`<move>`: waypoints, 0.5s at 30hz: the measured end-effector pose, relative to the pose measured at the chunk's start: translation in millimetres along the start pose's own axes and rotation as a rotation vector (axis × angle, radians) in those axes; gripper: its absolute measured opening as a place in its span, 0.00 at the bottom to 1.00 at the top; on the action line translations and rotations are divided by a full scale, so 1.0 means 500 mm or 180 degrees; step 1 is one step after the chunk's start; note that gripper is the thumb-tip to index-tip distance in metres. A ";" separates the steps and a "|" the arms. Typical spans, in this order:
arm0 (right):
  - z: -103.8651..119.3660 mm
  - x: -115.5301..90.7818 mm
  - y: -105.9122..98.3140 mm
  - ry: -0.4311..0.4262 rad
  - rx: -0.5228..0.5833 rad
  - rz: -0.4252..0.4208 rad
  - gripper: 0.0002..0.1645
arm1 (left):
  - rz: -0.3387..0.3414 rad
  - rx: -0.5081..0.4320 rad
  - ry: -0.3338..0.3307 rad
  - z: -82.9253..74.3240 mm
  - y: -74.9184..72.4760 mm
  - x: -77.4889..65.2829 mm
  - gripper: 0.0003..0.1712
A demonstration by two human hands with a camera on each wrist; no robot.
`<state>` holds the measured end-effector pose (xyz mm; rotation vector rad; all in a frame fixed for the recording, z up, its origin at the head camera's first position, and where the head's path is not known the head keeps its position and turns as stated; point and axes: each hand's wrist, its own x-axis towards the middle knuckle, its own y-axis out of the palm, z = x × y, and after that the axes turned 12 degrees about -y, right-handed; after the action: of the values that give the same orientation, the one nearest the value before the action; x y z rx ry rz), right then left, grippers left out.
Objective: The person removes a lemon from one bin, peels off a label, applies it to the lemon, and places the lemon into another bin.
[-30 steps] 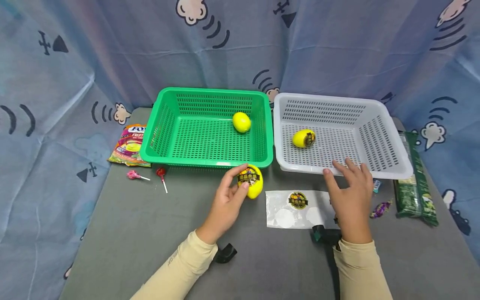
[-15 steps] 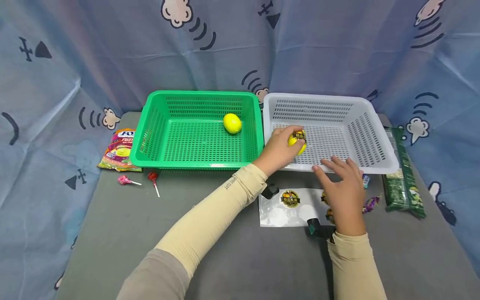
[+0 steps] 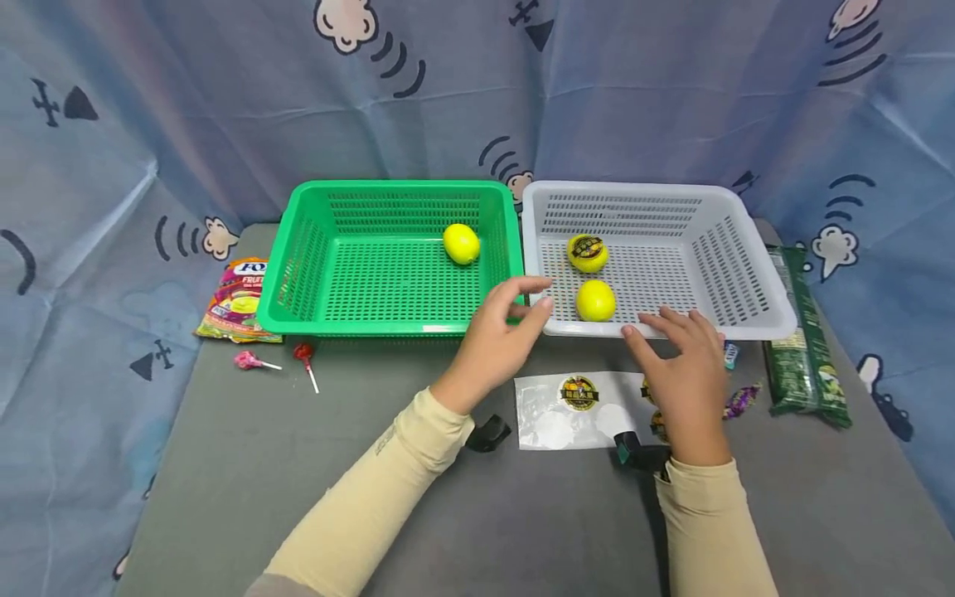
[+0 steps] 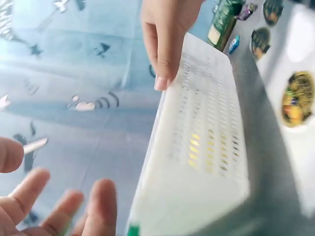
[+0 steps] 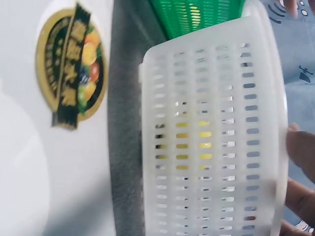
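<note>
With left grip (image 3: 495,340) and right grip (image 3: 685,377) spread, lift clear of white basket (image 3: 652,275), right of centre, without nudging lower lemon (image 3: 595,301).

Fingers of the right hand (image 5: 301,196) reach to the top rim of a white basket (image 5: 214,98), whose slotted long wall fills the middle. Something yellow (image 5: 182,146) shows through the slots, towards the wall's bottom edge. A green basket (image 5: 197,17) stands just beyond the white one's end. A strip of grey worktop (image 5: 128,123) separates that bottom edge from a white sheet (image 5: 69,162); just inside the sheet's near edge sits a round fruit label (image 5: 71,66) with a black banner. Past the rim hangs patterned blue cloth (image 5: 300,98).
</note>
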<state>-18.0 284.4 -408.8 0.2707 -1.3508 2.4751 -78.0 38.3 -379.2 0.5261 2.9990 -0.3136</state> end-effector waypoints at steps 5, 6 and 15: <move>0.013 0.014 -0.019 0.0208 0.0033 0.0292 0.33 | -0.0217 -0.0443 -0.0001 0.072 -0.049 -0.091 0.11; 0.020 0.019 -0.021 0.0220 0.0047 0.0319 0.35 | -0.0240 -0.0487 -0.0034 0.086 -0.056 -0.107 0.11; 0.211 0.043 0.076 -0.0658 0.0405 0.0474 0.34 | -0.0471 -0.0638 -0.0306 0.168 -0.091 -0.189 0.11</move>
<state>-49.5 179.8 -375.3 0.4833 -1.3367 2.7259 -1.6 -52.7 -441.6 0.2640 2.9363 -0.0440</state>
